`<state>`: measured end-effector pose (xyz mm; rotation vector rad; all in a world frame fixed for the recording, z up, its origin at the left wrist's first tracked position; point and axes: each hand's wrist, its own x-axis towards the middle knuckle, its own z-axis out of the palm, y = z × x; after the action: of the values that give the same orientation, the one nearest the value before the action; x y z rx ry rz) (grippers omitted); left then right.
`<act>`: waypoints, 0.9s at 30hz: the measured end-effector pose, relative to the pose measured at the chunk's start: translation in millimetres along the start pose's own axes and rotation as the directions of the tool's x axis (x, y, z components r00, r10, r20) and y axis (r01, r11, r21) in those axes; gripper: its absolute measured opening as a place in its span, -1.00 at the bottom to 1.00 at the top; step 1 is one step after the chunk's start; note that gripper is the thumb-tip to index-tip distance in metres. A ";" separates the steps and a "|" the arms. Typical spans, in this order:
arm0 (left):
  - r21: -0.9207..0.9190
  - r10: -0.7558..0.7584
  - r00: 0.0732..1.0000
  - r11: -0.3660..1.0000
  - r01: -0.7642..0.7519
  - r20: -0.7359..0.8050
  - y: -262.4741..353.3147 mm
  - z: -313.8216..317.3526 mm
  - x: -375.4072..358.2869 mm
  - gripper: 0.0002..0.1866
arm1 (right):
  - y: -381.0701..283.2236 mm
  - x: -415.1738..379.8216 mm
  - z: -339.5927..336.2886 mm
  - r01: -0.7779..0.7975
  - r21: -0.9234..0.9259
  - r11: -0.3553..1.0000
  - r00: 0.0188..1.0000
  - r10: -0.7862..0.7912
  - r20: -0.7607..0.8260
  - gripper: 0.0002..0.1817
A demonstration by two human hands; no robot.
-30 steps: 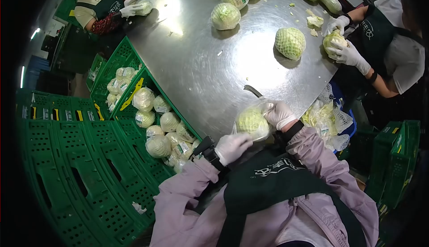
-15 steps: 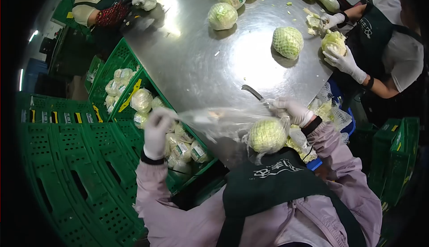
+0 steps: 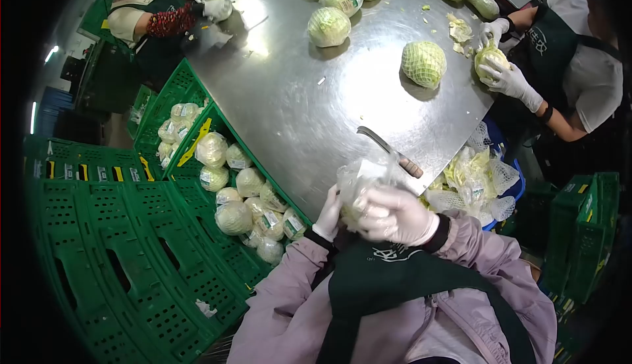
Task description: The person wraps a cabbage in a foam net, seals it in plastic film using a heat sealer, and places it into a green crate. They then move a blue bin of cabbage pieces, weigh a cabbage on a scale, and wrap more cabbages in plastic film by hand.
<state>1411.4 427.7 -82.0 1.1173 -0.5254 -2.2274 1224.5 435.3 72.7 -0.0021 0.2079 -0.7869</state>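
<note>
My left hand (image 3: pixel 329 216), in a white glove, cups the left side of a cabbage in clear plastic film (image 3: pixel 359 176), close in front of my apron. My right hand (image 3: pixel 398 216), gloved too, has its fingers curled closed on the film, over the right side of the bundle. Most of the cabbage is hidden behind the film and my fingers. A curved knife (image 3: pixel 410 167) with a wooden handle lies on the metal table (image 3: pixel 283 101) just beyond my right hand. Further off sits a cabbage in a net (image 3: pixel 423 65).
Green crates (image 3: pixel 227 127) of wrapped cabbages stand along the table's left side. A blue bin (image 3: pixel 519 183) with leaves and netting is at right. One co-worker's gloved hands (image 3: pixel 507 78) handle a cabbage at right; another co-worker (image 3: pixel 155 15) holds one at far left.
My left hand has come in from the left, where film was stretched out, to the cabbage. My right hand has moved down and left, uncovering the knife handle. The right co-worker's hands have drawn together.
</note>
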 end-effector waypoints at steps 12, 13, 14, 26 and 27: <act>-0.152 0.010 0.972 0.988 0.026 0.236 31.1 -1.7 12.6 -0.42 | -134.4 -266.5 -111.6 0.741 -0.578 0.341 0.309 -0.938 -0.157 -0.72; -0.277 -0.006 0.964 0.957 0.082 0.266 32.4 -1.7 13.4 -0.39 | -119.2 -295.4 -150.6 0.134 -0.984 0.114 0.290 -0.954 -0.071 -0.71; -0.271 -0.014 0.963 0.958 0.090 0.270 38.4 5.7 11.7 -0.39 | -104.3 -323.2 -188.5 -0.556 -0.814 -0.168 0.268 -0.963 0.016 -0.60; -0.296 -0.105 0.946 0.934 0.199 0.306 107.4 88.9 119.1 -0.32 | -102.8 -160.1 -137.1 -0.057 -0.991 0.124 0.109 -0.985 -0.130 -0.58; -0.292 -0.112 0.963 0.939 0.183 0.244 113.4 97.7 131.9 -0.31 | -112.2 -120.3 -141.3 0.031 -0.995 0.100 0.259 -0.962 -0.089 -0.54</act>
<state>1305.6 264.4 -38.3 0.7686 -0.1688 -2.4775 1036.7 451.2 -34.6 -0.9248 1.7370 -1.4521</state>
